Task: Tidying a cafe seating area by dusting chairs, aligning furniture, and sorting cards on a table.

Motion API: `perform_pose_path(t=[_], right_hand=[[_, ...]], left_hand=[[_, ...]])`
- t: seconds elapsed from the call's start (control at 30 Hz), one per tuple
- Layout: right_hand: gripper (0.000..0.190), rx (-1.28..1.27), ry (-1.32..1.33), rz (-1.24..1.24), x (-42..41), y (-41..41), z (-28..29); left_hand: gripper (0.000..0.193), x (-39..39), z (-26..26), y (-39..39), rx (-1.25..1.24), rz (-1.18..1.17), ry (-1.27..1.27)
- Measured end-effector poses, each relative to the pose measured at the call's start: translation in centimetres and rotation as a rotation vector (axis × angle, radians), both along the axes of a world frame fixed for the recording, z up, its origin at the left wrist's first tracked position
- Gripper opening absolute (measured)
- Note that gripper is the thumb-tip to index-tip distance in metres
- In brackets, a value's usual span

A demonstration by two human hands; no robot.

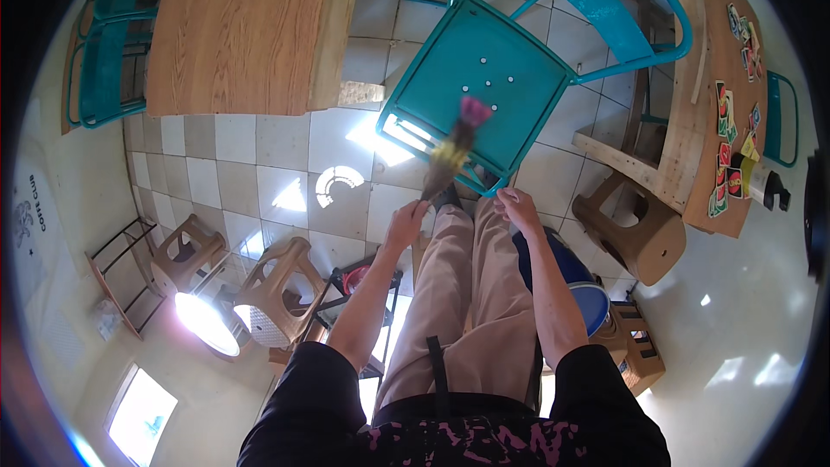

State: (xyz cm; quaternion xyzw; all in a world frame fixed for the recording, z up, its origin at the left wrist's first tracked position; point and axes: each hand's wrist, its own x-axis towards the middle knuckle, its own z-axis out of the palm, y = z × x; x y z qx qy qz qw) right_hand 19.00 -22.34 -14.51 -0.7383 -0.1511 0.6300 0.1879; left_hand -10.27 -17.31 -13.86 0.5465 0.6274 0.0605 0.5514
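My left hand (pixel 407 224) grips the thin end of a feather duster (pixel 446 159), brown with a yellow band and a pink tip. Motion blurs the duster, which reaches over the near part of a teal metal chair's seat (pixel 512 58). Several small round holes dot the middle of that seat. Close against the chair's near corner is my right hand (pixel 517 209), fingers curled; whether they grip the frame or only touch it is unclear.
A wood-grain table (pixel 240 32) stands at the far left. On the right, playing cards (pixel 733 175) and a bottle (pixel 762 181) rest on another table (pixel 697 201). Brown plastic stools (pixel 632 227) and a blue drum-like container (pixel 564 259) are nearby; more stools (pixel 285 292) stand at left.
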Motion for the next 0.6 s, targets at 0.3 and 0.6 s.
perform_pose_path(t=[0.3, 0.6], right_hand=[[0.04, 0.001, 0.023, -0.014, 1.0, -1.1, -0.1], [0.042, 0.007, 0.044, -0.068, 2.6, -2.1, -0.4]], left_hand=[[0.041, 2.1, -0.4, 2.5, -0.079, 0.222, -0.131], [0.026, 3.7, 0.4, 4.3, 0.12, 0.126, -0.109]])
